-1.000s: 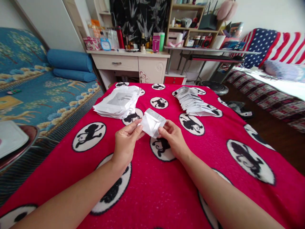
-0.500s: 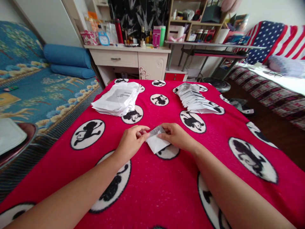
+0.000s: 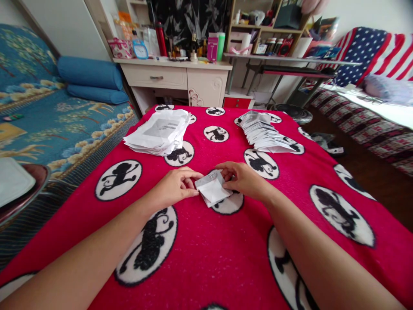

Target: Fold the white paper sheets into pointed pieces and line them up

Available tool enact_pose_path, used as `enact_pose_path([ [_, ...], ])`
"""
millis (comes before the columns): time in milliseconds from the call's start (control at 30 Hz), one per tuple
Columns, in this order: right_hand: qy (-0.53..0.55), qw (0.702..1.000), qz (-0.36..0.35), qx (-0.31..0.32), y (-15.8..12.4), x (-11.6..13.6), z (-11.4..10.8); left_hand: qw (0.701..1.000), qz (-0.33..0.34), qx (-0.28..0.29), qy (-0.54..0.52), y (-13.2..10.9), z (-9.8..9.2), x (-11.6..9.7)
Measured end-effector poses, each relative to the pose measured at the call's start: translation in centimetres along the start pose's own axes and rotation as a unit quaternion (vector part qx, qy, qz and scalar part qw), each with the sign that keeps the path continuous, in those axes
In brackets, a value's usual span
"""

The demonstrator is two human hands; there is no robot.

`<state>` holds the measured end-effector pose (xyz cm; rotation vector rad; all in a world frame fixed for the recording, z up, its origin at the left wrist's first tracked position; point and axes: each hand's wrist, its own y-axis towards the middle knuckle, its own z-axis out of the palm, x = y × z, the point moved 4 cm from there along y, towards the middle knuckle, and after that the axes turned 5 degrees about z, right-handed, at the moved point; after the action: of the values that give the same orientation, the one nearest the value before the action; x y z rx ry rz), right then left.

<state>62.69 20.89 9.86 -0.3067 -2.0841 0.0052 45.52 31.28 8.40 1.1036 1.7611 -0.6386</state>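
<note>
A small folded white paper lies on the red blanket in front of me. My left hand pinches its left edge with curled fingers. My right hand presses on its right side, fingers bent over the fold. A loose pile of flat white sheets sits at the back left of the blanket. A fanned stack of folded papers sits at the back right.
The blanket carries black monkey prints in white ovals. A blue patterned bed with bolsters lies to the left, a white desk with bottles stands behind, and a shelf unit and a striped couch are at the right.
Both hands brought the paper down from the air onto the blanket. It is folded smaller and flatter than a second ago.
</note>
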Motion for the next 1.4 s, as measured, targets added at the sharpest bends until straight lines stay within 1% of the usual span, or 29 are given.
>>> enact_pose_path([
  [133,0.014,1.0,0.013,-0.012,0.1,-0.3,0.3,1.0,-0.001,0.001,-0.012,0.0,0.0,0.0],
  [233,0.049,0.998,0.027,-0.025,0.2,-0.5,0.3,0.999,-0.011,0.008,-0.045,0.1,-0.1,0.1],
  [300,0.072,0.997,0.027,-0.025,0.3,-0.7,0.4,0.999,-0.008,0.008,-0.042,0.1,-0.1,0.1],
  [367,0.077,0.997,0.017,-0.025,0.4,-0.9,0.6,1.0,0.006,-0.001,-0.012,0.2,0.0,0.0],
  [400,0.069,0.997,0.01,-0.031,0.5,-1.0,0.7,1.0,0.016,-0.014,0.01,0.2,0.1,0.1],
  [533,-0.02,0.996,-0.004,-0.091,0.6,-1.3,1.0,0.99,0.055,-0.074,0.105,0.3,0.7,0.4],
  [633,-0.053,0.991,0.004,-0.119,0.7,-1.4,1.2,0.98,0.072,-0.085,0.164,0.2,1.2,0.4],
  [733,-0.034,0.991,0.014,-0.132,0.8,-1.7,1.3,0.971,0.084,-0.076,0.209,0.1,1.6,0.0],
  [933,0.001,0.988,0.016,-0.155,0.7,-1.9,1.3,0.946,0.125,-0.029,0.299,-0.2,2.2,-1.0],
  [1100,-0.021,0.99,0.017,-0.139,0.6,-1.5,1.3,0.917,0.134,0.007,0.377,-0.3,2.5,-1.5],
  [1167,-0.033,0.99,0.021,-0.133,0.6,-1.3,1.3,0.912,0.138,0.011,0.386,-0.3,2.6,-1.6],
  [1200,-0.039,0.99,0.025,-0.132,0.6,-1.3,1.3,0.914,0.138,0.009,0.38,-0.3,2.6,-1.6],
  [1267,-0.052,0.988,0.033,-0.139,0.5,-1.3,1.4,0.929,0.133,-0.012,0.346,-0.3,2.5,-1.5],
  [1400,-0.092,0.984,0.04,-0.146,0.1,-0.9,1.7,0.964,0.097,-0.092,0.232,-0.1,1.9,-0.7],
])
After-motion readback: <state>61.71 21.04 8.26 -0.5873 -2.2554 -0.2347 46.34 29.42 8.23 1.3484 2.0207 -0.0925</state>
